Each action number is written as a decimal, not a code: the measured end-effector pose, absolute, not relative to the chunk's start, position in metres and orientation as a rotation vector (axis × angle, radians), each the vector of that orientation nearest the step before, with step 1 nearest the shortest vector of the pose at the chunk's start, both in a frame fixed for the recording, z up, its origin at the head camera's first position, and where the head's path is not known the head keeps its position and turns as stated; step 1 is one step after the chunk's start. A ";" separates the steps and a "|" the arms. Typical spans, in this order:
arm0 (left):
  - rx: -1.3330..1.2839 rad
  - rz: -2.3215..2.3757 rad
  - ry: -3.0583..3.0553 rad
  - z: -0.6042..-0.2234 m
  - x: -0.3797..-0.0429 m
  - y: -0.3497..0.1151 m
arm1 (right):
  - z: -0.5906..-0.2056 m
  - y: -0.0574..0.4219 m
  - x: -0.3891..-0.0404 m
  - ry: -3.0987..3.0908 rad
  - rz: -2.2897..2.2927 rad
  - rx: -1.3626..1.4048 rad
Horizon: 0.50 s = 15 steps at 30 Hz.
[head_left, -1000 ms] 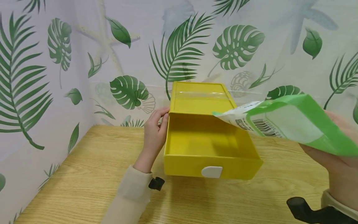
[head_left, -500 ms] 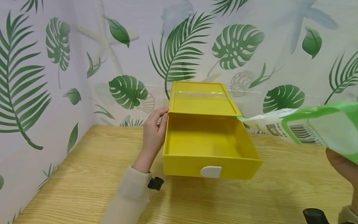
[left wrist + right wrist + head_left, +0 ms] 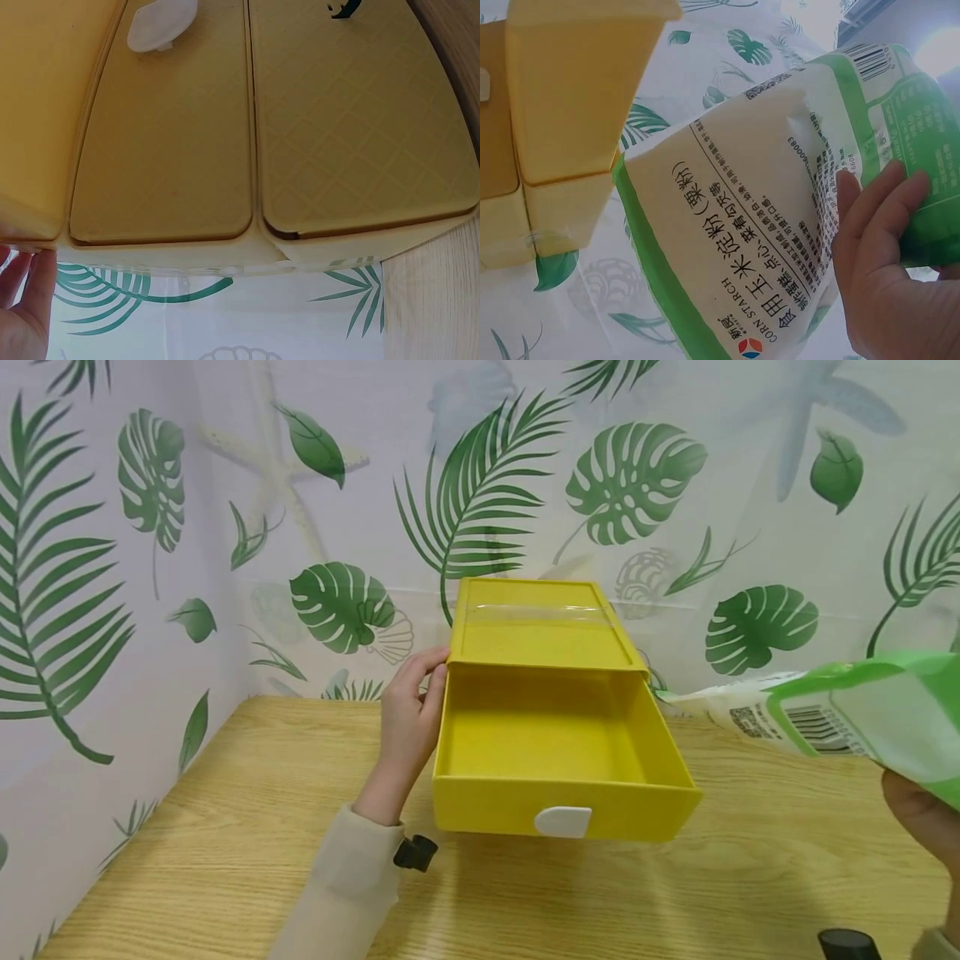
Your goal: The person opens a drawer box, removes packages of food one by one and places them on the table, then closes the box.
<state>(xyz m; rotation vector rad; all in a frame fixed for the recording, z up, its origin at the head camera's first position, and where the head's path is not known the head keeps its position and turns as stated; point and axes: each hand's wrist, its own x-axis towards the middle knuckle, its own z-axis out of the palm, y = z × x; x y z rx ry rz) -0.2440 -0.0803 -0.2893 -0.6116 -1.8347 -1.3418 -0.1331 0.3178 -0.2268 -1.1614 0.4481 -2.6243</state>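
A yellow drawer cabinet (image 3: 540, 639) stands at the centre, its top drawer (image 3: 480, 806) pulled out with a bare inside. The drawer front has a white knob (image 3: 563, 822). My left hand (image 3: 408, 718) rests against the cabinet's left side, fingertips by its upper edge, and is also partly visible in the left wrist view. Off to the right, my right hand (image 3: 881, 262) grips a green and white bag of corn starch (image 3: 735, 210), its pale end pointing toward the cabinet. Part of the bag and hand lies outside the head view.
Further closed drawers (image 3: 161, 142) show below the open one in the left wrist view. A wood-grain table (image 3: 300, 777) carries the cabinet. Behind stands a leaf-patterned cloth backdrop (image 3: 525, 510). Black wrist mounts (image 3: 416, 852) sit at both cuffs.
My right hand has moved right with the bag, from over the open drawer to beside the cabinet, and has lowered slightly. My left hand and the drawer have stayed put.
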 end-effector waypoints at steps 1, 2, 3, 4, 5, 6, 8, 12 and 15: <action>-0.610 -1.342 -1.836 -0.289 -0.244 -0.080 | -0.228 0.318 -0.133 0.447 -2.643 -1.142; -0.608 -1.343 -1.838 -0.289 -0.243 -0.080 | -0.230 0.319 -0.133 0.429 -2.655 -1.103; -0.607 -1.341 -1.840 -0.288 -0.243 -0.080 | -0.233 0.319 -0.134 0.408 -2.650 -1.080; -0.605 -1.339 -1.843 -0.288 -0.242 -0.081 | -0.236 0.317 -0.136 0.404 -2.620 -1.115; -0.602 -1.336 -1.846 -0.287 -0.241 -0.081 | -0.239 0.316 -0.138 0.401 -2.586 -1.160; -0.600 -1.332 -1.849 -0.287 -0.241 -0.081 | -0.241 0.315 -0.140 0.408 -2.550 -1.201; -0.596 -1.321 -1.852 -0.286 -0.239 -0.082 | -0.245 0.313 -0.143 0.392 -2.479 -1.247; -0.593 -1.320 -1.847 -0.287 -0.239 -0.084 | -0.246 0.311 -0.145 0.470 -2.504 -1.173; -0.594 -1.327 -1.843 -0.288 -0.239 -0.085 | -0.249 0.312 -0.147 0.560 -2.607 -1.003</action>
